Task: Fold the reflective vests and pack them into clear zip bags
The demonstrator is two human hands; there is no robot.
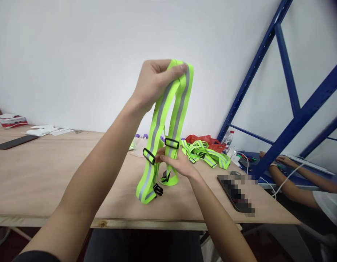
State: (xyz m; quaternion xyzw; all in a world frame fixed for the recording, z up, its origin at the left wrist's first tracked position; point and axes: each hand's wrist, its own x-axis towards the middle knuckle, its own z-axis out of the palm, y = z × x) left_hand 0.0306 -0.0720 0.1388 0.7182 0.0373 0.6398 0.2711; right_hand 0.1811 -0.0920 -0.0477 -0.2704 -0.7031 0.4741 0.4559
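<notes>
My left hand (154, 85) is raised high and closed round the top loops of a neon yellow-green reflective strap harness (179, 109) with grey stripes. The straps hang down to the plywood table (48, 182), their lower ends and black buckles resting on it. My right hand (175, 162) is lower, its fingers pinching the straps just beneath two black slider buckles (171, 143).
A pile of more neon straps (209, 154) lies behind on a red bag (201, 140). A phone (236, 196) sits at the table's right edge. Another person's arms (294, 182) rest at the right beside blue shelving (294, 112). A dark tablet (14, 142) and papers lie far left.
</notes>
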